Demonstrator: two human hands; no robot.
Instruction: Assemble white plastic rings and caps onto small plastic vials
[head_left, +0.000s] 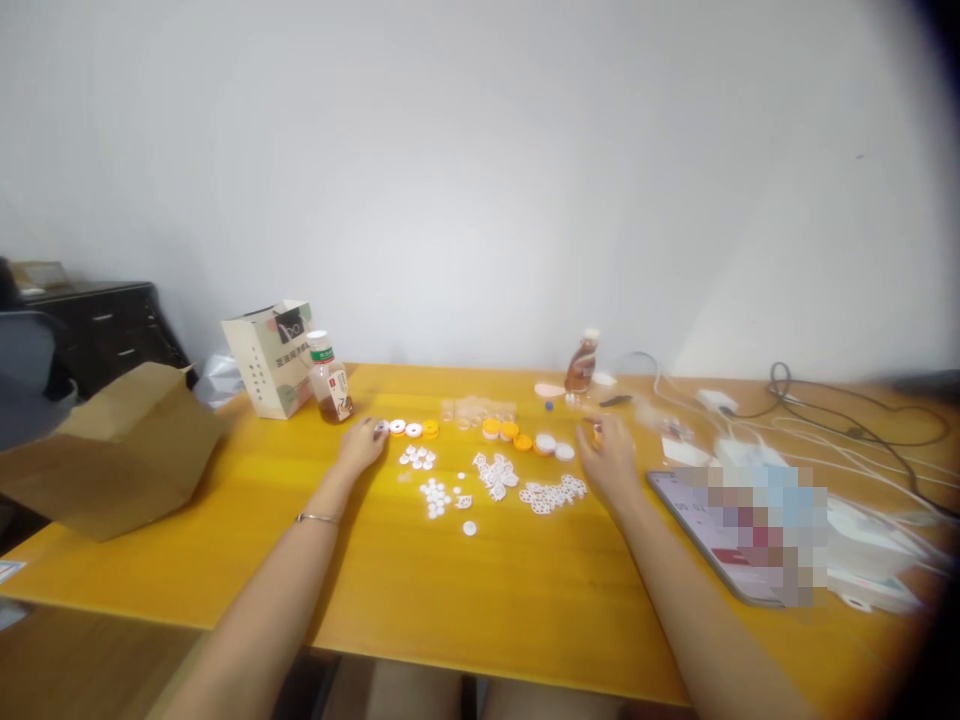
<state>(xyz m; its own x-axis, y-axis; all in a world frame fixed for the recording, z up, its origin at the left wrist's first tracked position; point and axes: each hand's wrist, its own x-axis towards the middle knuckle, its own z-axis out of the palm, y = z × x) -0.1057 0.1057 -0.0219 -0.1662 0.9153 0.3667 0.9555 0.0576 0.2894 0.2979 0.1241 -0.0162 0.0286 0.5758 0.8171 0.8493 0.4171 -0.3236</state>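
Observation:
My left hand (360, 446) is at the left end of a row of white and orange round pieces, its fingers closed at the end white round piece (382, 427). An orange-topped round piece (430, 429) ends that row on the right. My right hand (607, 452) has curled fingers, with a small orange piece (598, 432) showing between them, partly hidden and blurred. To its left runs a second row, with orange round pieces (508, 431) and white round pieces (564, 452). Between my hands lie white openwork petal pieces (496, 476), white lacy pieces (553, 494) and small white discs (433, 497).
A clear plastic tray (478, 410) lies behind the rows. A bottle (330, 380) and paper bag (274, 365) stand at left, near a brown paper bag (127, 450). At right are a brown bottle (581, 362), a tablet (720, 540) and tangled cables (847, 410).

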